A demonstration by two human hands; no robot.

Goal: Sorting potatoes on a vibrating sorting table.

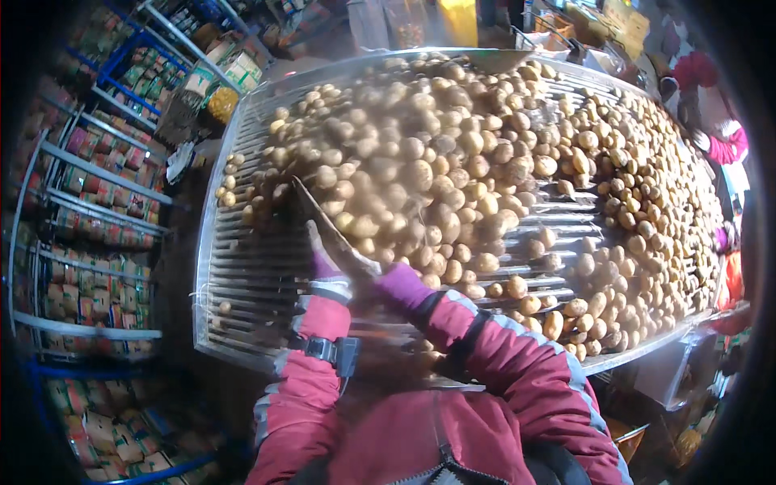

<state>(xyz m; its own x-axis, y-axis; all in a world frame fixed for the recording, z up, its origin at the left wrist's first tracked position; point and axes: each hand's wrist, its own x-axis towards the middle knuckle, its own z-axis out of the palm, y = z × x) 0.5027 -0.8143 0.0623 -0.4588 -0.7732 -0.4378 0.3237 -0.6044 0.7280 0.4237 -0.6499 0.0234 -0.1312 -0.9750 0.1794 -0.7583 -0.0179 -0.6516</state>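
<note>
Potatoes [424, 176] lie heaped over the middle and right of a slatted metal table [242, 279]. A thin, flat board [333, 233], its material unclear, slants from the heap's left edge down to my hands. My right hand [397, 282], in a purple glove, holds the board's near end. My left hand [324, 257], gloved in purple with a pale cuff, is upright against the board's left side; its fingers are partly hidden and blurred. Both sleeves are pink and grey, and a device is strapped on my left wrist.
Metal racks [103, 176] with many small packed boxes stand to the left. At the table's right end, a person's pink sleeve [727, 148] and pale-gloved hand show. A yellow sack [459, 23] and cartons are beyond the far edge. The table has a raised metal rim.
</note>
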